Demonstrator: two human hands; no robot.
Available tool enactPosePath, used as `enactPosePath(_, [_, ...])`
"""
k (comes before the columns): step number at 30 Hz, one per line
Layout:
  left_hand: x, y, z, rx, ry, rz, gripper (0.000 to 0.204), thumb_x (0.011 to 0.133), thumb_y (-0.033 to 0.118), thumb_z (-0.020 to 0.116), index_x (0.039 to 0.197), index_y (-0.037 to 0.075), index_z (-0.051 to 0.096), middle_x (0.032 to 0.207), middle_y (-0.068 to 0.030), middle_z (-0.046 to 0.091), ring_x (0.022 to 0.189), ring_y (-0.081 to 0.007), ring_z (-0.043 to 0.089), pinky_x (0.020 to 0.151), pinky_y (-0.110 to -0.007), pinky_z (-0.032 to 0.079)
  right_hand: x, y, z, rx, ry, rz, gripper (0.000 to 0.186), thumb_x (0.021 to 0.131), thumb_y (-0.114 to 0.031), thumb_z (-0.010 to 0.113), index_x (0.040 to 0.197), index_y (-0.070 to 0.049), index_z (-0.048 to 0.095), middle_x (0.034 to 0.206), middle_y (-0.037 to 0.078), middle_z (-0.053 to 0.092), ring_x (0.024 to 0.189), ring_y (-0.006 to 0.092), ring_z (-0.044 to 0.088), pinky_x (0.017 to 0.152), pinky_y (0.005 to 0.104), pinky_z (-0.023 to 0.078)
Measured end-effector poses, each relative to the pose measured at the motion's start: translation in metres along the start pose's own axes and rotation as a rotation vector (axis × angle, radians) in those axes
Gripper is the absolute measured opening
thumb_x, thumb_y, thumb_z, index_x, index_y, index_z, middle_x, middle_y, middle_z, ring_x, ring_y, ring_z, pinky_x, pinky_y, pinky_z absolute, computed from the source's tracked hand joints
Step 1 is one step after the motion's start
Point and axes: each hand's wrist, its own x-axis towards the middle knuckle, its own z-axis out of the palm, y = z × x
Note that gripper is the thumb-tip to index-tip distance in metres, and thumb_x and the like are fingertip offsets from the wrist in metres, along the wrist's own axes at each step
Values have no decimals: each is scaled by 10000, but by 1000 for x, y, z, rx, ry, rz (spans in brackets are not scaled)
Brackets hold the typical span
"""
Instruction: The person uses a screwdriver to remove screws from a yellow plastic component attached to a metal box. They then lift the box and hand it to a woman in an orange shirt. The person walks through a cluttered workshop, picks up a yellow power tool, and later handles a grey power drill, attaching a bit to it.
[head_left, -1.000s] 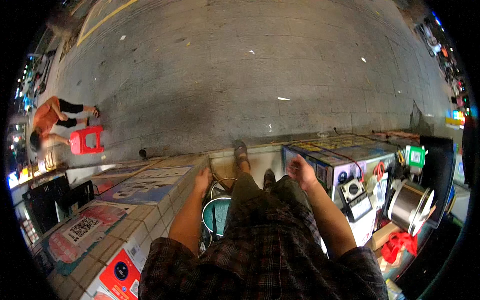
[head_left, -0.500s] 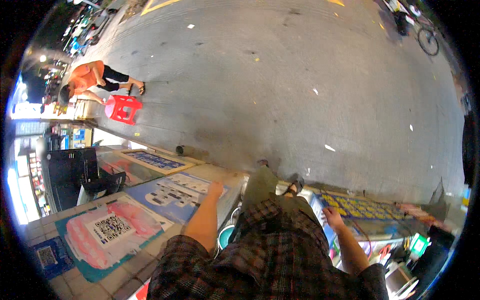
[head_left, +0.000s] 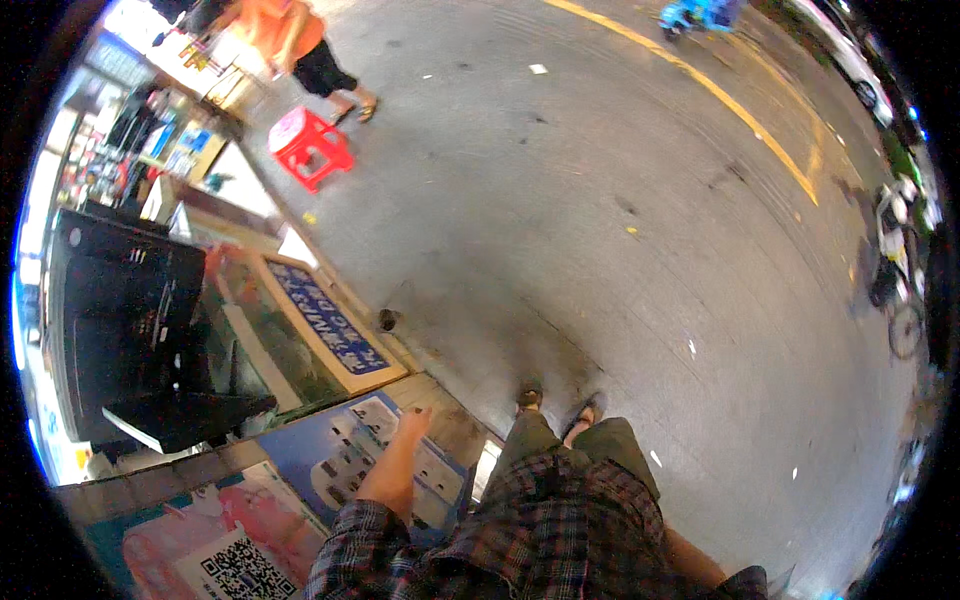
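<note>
My left hand [head_left: 413, 424] is in front of my left side, over a counter with a blue printed panel [head_left: 365, 455]. Its fingers look loosely curled, with nothing visible in them; they are small and slightly blurred. Whether the hand touches the counter does not show. Of my right arm only the forearm [head_left: 692, 556] appears, low beside my plaid shirt [head_left: 560, 525]. My right hand is hidden behind my shirt and leg. Below, my feet in dark sandals [head_left: 590, 407] are on the grey pavement [head_left: 600, 270].
Along the left, the counter carries a black monitor-like device [head_left: 125, 310], a framed blue sign [head_left: 325, 315] and a pink poster [head_left: 190, 530]. A red plastic stool [head_left: 308, 148] stands ahead left, near a person in orange [head_left: 275, 30]. Parked bikes [head_left: 897, 245] line the right.
The view has swung left and forward along the counter. The person in orange now stands more upright, their hand off the stool. My right hand has gone out of sight; my left stays over the counter.
</note>
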Motion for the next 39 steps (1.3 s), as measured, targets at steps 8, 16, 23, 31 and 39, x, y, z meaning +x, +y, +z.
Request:
enactPosePath(8, [-54,78,-14,-6,-116,-385,407,1012,381,566,1220,60,705,1183,-209,728,1026,-367,716,831,-467,552,154,-141,-144,-749,-252,-290,412,968,-336,623,1212,-11,696,1049,222,738,980,367,713,820,507,552])
enactPosePath(16, [-103,140,107,-634,-235,-595,477,994,452,603,1172,24,716,1141,-204,739,981,-336,701,836,-483,544,142,-502,-312,-340,362,-449,332,1035,-279,589,1185,1,684,972,161,738,930,283,714,830,401,552])
enactPosePath(23, [-26,130,71,-872,-271,-736,506,981,477,631,1139,5,722,1103,-199,747,959,-315,697,841,-492,547,167,-582,-331,-788,291,-539,382,1048,-297,515,1239,-5,671,1173,277,695,1041,403,699,925,499,545])
enactPosePath(31, [106,94,-57,-592,39,-139,304,911,257,645,1110,41,725,1068,-156,754,978,-382,714,875,-446,576,145,-767,-256,-757,-30,-256,393,1015,-227,487,1278,-5,677,1207,235,719,1125,403,682,970,504,532])
enactPosePath(39, [191,63,-157,-1116,199,-607,395,1007,345,538,1096,9,725,967,-144,743,883,-257,712,807,-394,551,229,-946,-216,-717,-154,-281,392,969,-281,583,1240,-28,710,1172,222,739,1089,386,702,956,491,533])
